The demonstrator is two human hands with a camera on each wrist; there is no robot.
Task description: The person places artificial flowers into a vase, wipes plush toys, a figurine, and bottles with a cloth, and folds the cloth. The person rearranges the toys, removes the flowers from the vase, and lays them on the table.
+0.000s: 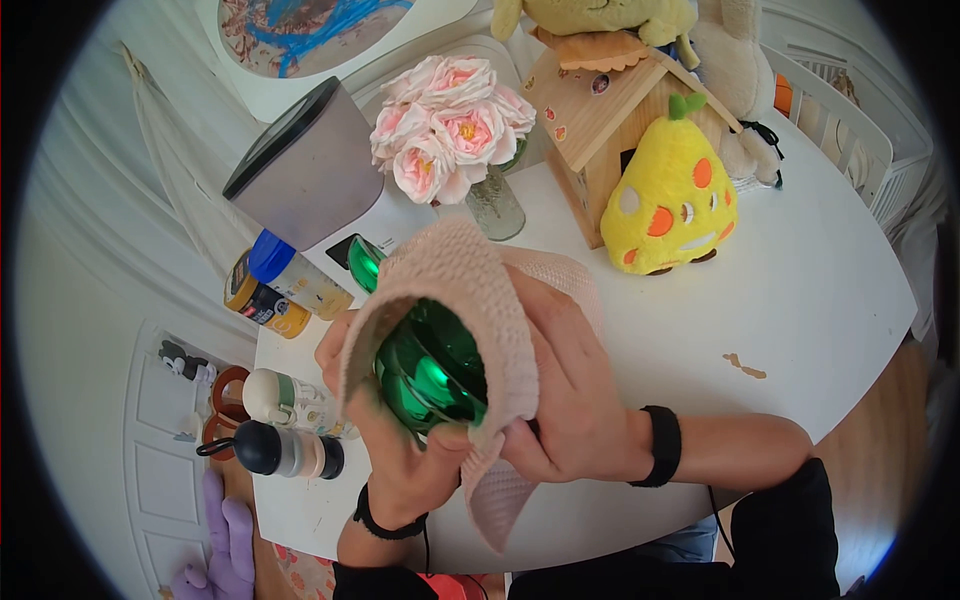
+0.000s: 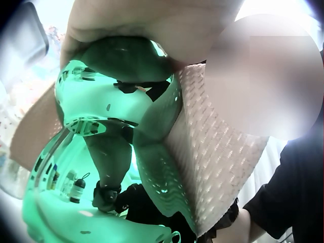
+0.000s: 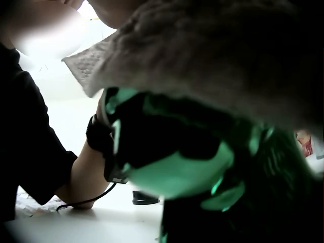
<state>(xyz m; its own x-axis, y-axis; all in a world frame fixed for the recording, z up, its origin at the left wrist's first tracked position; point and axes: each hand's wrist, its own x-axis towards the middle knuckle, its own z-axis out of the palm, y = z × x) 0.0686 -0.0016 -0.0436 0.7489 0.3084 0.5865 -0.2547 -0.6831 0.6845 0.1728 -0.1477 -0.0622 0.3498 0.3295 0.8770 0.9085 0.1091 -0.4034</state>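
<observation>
A shiny green object [image 1: 430, 375] with rounded bulges sits inside a folded pink textured cloth [image 1: 450, 260], and a green tip pokes out at the cloth's upper left. My left hand [image 1: 405, 455] grips the object from below left; the left wrist view shows that hand [image 2: 147, 25] curled over one end of the green surface [image 2: 101, 106]. On the other side, my right hand [image 1: 575, 385] holds the cloth around the object, its thumb at the cloth's lower edge. In the right wrist view the cloth [image 3: 202, 55] lies over the green object [image 3: 177, 177].
Bottles [image 1: 285, 450] and jars [image 1: 265, 300] stand at the table's left. Behind are a grey container [image 1: 310, 165], pink flowers [image 1: 450, 130] in a glass vase [image 1: 495, 205], a wooden house [image 1: 590, 110] and a yellow plush [image 1: 670, 200]. A brown mark lies at the right.
</observation>
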